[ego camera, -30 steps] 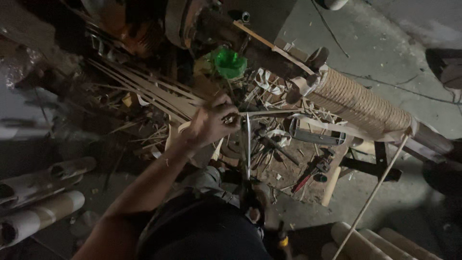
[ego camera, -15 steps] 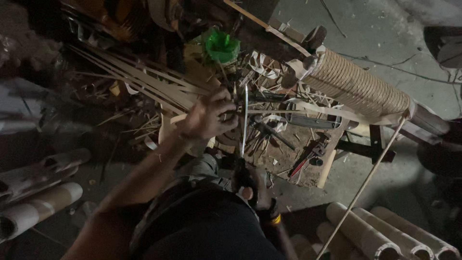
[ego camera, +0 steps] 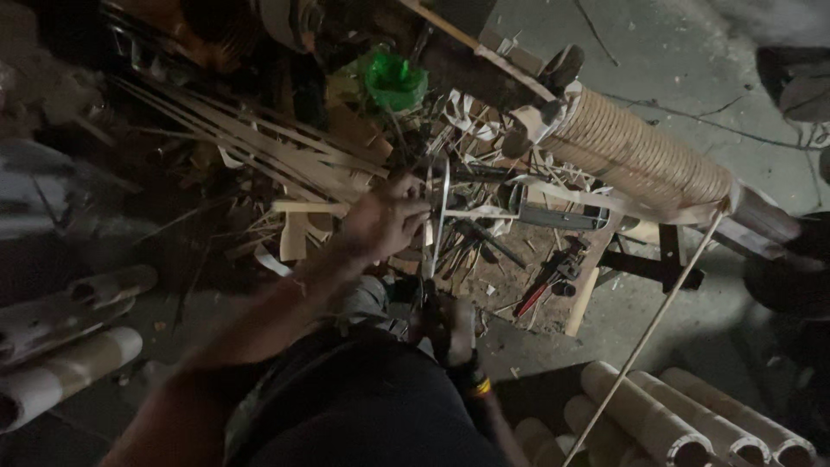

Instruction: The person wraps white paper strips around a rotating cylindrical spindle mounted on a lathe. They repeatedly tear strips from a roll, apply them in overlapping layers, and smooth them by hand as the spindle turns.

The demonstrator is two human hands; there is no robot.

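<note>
At the far left lie pale tubes (ego camera: 69,363), and right of them a bundle of thin cane strips (ego camera: 242,147) fans across the cluttered floor. The left hand (ego camera: 385,220) reaches into the middle of the mess, fingers curled tight around a thin pale strip (ego camera: 439,216) that stands near upright just beside the green plastic cup (ego camera: 395,79); the right hand (ego camera: 450,324) sits low by the body, too dark to tell its grip. Further right, a cane-wrapped roll (ego camera: 640,160) rests on a dark stand (ego camera: 661,264), and more tubes (ego camera: 683,415) lie at the lower right.
</note>
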